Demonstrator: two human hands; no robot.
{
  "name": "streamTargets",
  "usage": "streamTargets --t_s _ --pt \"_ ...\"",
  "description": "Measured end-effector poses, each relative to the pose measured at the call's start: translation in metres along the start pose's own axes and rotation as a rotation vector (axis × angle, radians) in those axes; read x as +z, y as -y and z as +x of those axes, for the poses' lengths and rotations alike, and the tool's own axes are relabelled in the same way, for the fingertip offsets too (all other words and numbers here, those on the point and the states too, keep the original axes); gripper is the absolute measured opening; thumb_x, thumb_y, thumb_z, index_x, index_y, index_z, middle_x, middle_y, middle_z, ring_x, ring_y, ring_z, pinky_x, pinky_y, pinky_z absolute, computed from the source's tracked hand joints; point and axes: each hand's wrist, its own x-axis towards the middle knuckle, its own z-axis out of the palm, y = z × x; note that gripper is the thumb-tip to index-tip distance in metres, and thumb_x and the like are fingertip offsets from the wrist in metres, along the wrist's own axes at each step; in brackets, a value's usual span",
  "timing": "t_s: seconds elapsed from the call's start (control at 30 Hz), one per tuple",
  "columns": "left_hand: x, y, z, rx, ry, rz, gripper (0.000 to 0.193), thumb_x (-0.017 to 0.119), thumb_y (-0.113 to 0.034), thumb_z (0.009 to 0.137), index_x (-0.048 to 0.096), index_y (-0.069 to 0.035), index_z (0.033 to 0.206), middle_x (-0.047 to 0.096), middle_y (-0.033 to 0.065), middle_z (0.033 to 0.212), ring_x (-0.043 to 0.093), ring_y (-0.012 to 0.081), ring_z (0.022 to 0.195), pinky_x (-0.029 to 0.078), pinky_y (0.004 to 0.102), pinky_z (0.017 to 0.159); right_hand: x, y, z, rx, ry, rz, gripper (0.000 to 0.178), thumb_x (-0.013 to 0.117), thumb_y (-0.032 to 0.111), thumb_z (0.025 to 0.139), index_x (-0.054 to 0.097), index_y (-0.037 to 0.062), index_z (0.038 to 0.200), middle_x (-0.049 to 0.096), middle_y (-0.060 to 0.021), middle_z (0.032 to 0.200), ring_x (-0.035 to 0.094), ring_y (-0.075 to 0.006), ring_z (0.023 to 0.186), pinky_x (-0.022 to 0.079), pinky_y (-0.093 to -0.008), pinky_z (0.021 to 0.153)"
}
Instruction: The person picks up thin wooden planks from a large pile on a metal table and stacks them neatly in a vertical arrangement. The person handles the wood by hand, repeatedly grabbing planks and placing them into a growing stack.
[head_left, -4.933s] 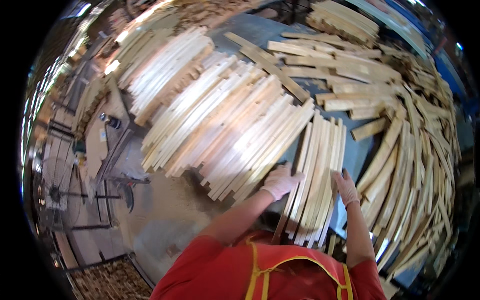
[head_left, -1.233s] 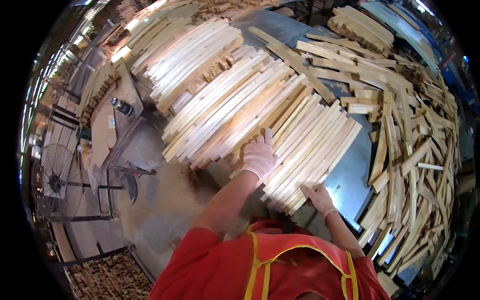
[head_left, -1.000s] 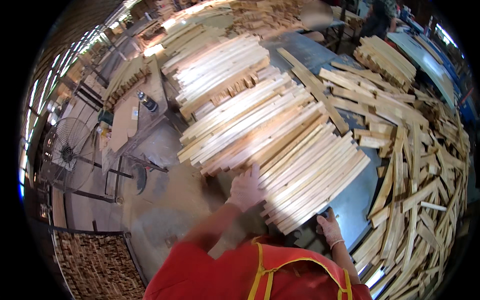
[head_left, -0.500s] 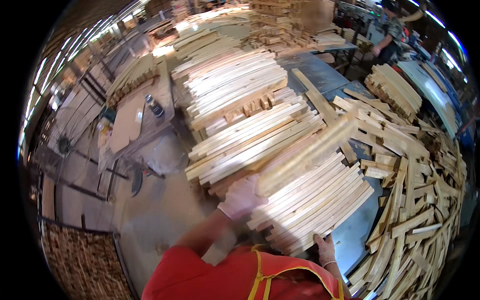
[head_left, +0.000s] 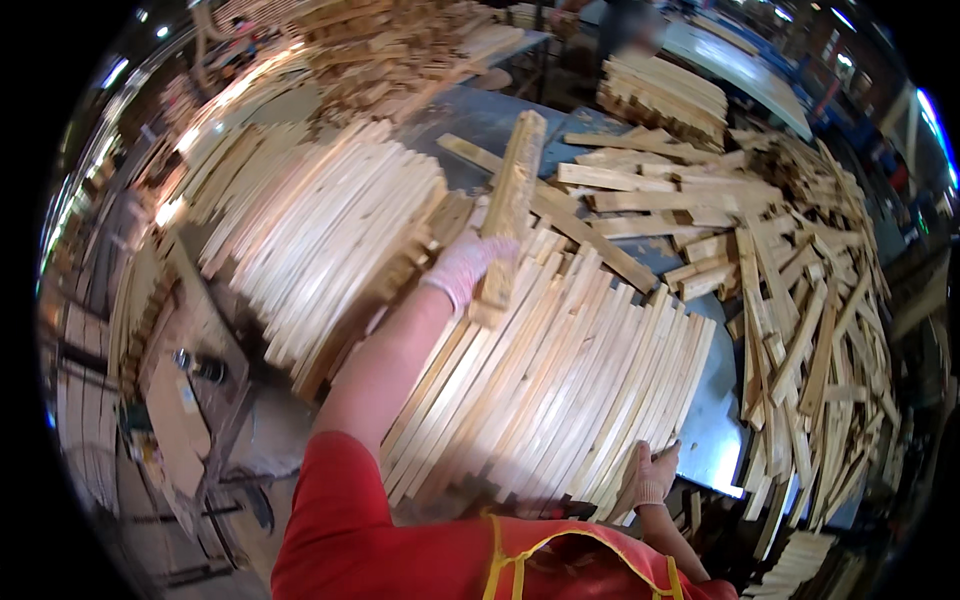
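Partly sorted: left hand [head_left: 462, 268] clamped on lifted slat [head_left: 508, 205], right hand [head_left: 655, 474] spread against neat stack [head_left: 560, 385], loose pile [head_left: 800, 300] left.

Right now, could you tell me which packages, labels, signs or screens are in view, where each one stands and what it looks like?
No package, label, sign or screen can be made out.
Wooden slats: pale, long and thin, laid side by side on the blue table.
Left hand: gloved, gripping a bundle of slats raised above the rows.
Right hand: gloved, resting on the near ends of the slats.
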Motion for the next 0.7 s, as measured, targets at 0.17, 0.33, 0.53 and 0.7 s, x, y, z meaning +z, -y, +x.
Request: streamTargets --t_s 0.17,0.33,0.53,0.7 --pt "0.015 -0.025 0.155 -0.113 -0.062 0.465 0.053 0.085 -0.02 0.082 0.071 0.003 0.127 0.076 0.0218 0.106 0.075 0.0352 0.091 0.062 0.0501 0.08 -0.011 0.027 -0.012 0.036 0.021 -0.044 0.098 0.077 0.047 0.093 0.035 -0.0083 0.161 0.057 -0.0336 0.145 0.057 -0.0507 0.133 0.046 -0.0509 0.114" --pt "0.065 -0.039 0.252 0.078 -0.14 1.318 0.051 0.085 -0.028 0.081 0.077 0.003 0.121 0.076 0.0245 0.123 0.075 0.0373 0.11 0.06 0.0465 0.097 -0.011 0.026 -0.014 0.082 0.042 -0.115 0.1 0.078 0.045 0.091 0.031 -0.0075 0.162 0.057 -0.0334 0.146 0.056 -0.0505 0.133 0.046 -0.0512 0.114" --pt "0.101 -0.041 0.318 0.197 -0.27 1.454 0.053 0.082 -0.036 0.086 0.076 -0.004 0.128 0.072 0.0226 0.137 0.069 0.0376 0.128 0.056 0.0459 0.107 -0.004 0.015 -0.011 0.046 0.048 -0.172 0.109 0.08 0.048 0.089 0.025 -0.0088 0.164 0.057 -0.0323 0.142 0.057 -0.0488 0.128 0.046 -0.0511 0.112" --pt "0.104 -0.022 0.297 0.279 -0.217 1.634 0.072 0.075 -0.042 0.093 0.057 -0.006 0.153 0.063 0.0189 0.15 0.066 0.0377 0.131 0.055 0.0453 0.109 -0.005 0.013 -0.011 0.033 0.051 -0.16 0.11 0.08 0.049 0.088 0.025 -0.0088 0.164 0.057 -0.0329 0.143 0.057 -0.0494 0.129 0.046 -0.0514 0.112"
